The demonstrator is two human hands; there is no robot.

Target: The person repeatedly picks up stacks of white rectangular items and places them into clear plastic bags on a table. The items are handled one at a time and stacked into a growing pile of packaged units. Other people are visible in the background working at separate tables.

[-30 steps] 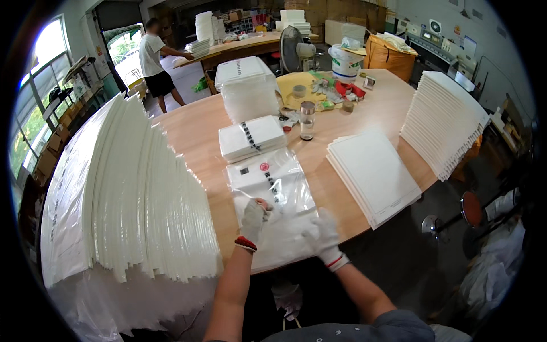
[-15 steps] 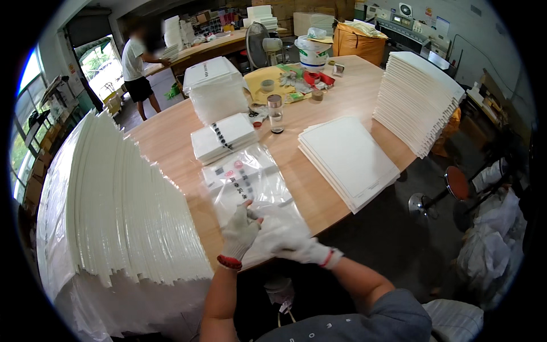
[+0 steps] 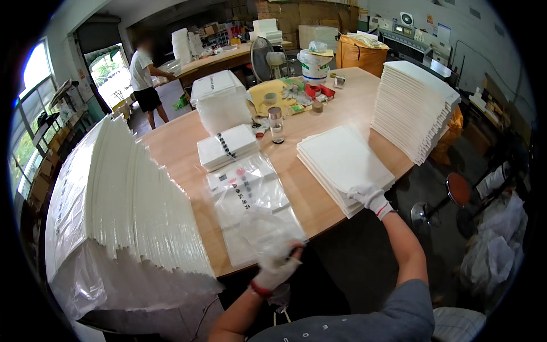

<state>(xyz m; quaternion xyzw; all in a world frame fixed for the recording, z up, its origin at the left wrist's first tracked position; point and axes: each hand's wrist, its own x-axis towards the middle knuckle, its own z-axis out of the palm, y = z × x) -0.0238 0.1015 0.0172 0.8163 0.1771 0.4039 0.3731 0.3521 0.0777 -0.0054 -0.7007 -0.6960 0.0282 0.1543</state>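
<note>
My left hand, in a white work glove with a red cuff, is closed on the near, open end of a clear plastic bag. The bag's film is lifted and crumpled there. Beneath it lie more flat printed clear bags on the table's near edge. My right hand, also gloved, reaches over the near right corner of a stack of white sheets. Its fingers stretch leftward on the top sheet, and the thumb is hard to make out.
A tall pile of filled white bags rises at the left. Another white stack stands at the table's right edge. Packed bundles, a glass bottle, tape and a bucket sit further back. A co-worker stands far left.
My right hand has left the plastic bag and moved right to the stack of sheets. My left hand has come nearer and rightward, and the bag's near end is now raised. The view has shifted slightly.
</note>
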